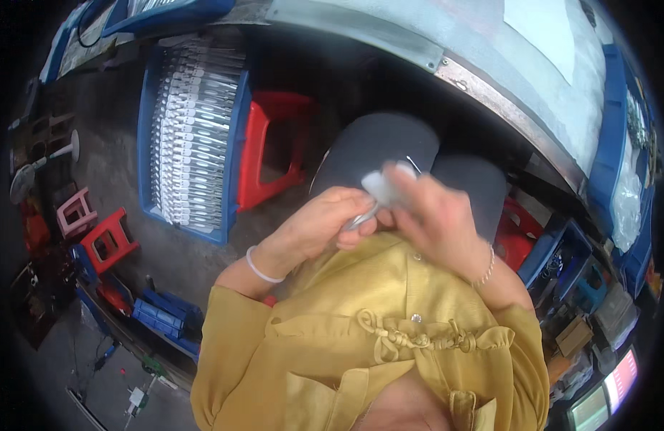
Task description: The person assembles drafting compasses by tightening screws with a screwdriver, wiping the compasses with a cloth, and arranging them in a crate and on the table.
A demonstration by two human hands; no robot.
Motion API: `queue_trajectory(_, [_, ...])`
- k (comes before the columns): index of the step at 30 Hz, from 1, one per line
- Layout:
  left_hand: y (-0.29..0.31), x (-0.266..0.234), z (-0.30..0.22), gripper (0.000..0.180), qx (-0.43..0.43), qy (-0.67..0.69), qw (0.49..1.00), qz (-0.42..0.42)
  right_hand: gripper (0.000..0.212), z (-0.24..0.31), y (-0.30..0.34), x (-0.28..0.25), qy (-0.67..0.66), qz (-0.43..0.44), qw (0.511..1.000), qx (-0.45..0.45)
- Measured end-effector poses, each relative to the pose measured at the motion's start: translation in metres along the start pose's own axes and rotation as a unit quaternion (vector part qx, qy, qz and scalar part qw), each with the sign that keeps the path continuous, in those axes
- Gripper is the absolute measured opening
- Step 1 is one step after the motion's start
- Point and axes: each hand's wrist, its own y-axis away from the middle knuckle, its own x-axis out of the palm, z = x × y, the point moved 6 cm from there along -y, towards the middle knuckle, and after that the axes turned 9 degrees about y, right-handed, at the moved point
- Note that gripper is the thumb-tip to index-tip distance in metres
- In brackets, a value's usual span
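My left hand point(333, 215) is closed in front of my lap, its fingers pinching a small silvery metal piece point(362, 218). A pale whitish flat piece point(377, 188) stands up from between the hands; I cannot tell whether it joins the metal piece. Close against it is my right hand point(436, 215), smeared by motion, so its grip does not show. A thin bright sliver point(414, 165) shows just beyond the right fingers; its kind cannot be made out.
To the left, a blue tray point(144, 172) holds rows of slim silvery items with white cards, next to a red stool point(249, 161). A pale worktable point(389, 25) edges the far side. Blue bins point(609, 144) stand at the right. More red stools point(109, 241) are on the left floor.
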Motion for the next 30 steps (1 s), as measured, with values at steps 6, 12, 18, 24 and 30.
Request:
queue_trajectory(6, [0.018,0.034,-0.024,0.017,0.414,-0.716,0.546,-0.137,0.043,-0.009,-0.021,-0.019,-0.078,-0.095,0.992,0.014])
queue_trajectory(12, [0.02,0.044,-0.02,0.024,0.382,-0.833,0.382,-0.12,0.048,-0.036,-0.041,0.004,-0.12,0.061,0.974,0.182])
queue_trajectory(18, [0.029,0.033,-0.038,0.014,0.405,-0.74,0.525,-0.108,0.049,-0.035,-0.037,-0.024,-0.033,-0.155,0.984,0.087])
queue_trajectory(24, [0.014,0.002,-0.013,0.031,0.043,-0.088,0.992,-0.079,0.053,-0.017,-0.01,-0.005,-0.001,-0.094,0.996,0.009])
queue_trajectory(30, [0.017,0.007,-0.007,0.028,-0.044,0.032,0.998,0.013,0.051,0.017,0.004,-0.013,0.044,-0.012,0.995,-0.093])
